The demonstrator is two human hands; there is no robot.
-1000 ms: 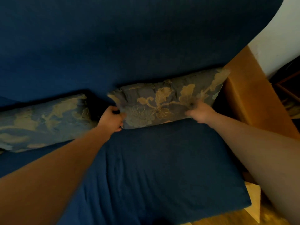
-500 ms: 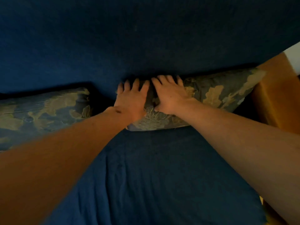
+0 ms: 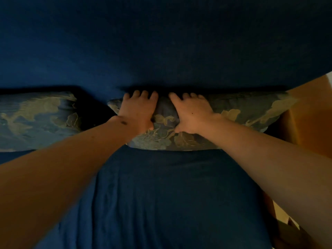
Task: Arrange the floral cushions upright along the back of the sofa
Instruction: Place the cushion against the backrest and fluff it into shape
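- Dim light falls on a dark blue sofa: its back (image 3: 161,42) fills the upper part of the head view, and its seat (image 3: 170,194) spreads below with a few soft creases.
- Where back meets seat, the right floral cushion (image 3: 251,114) leans against the back, its lower edge resting on the seat; its right end sits just beside the orange-brown wooden armrest (image 3: 309,119).
- Left hand (image 3: 138,110) lies flat on the left part of that cushion, fingers spread and extended, tips reaching over its top edge toward the back.
- Right hand (image 3: 192,114) presses beside it, palm down, fingers splayed over the top edge, thumb pointing down across the pattern; neither hand closes around anything.
- Left floral cushion (image 3: 36,119) rests along the back further left, apart from the first, with a dark gap between them.
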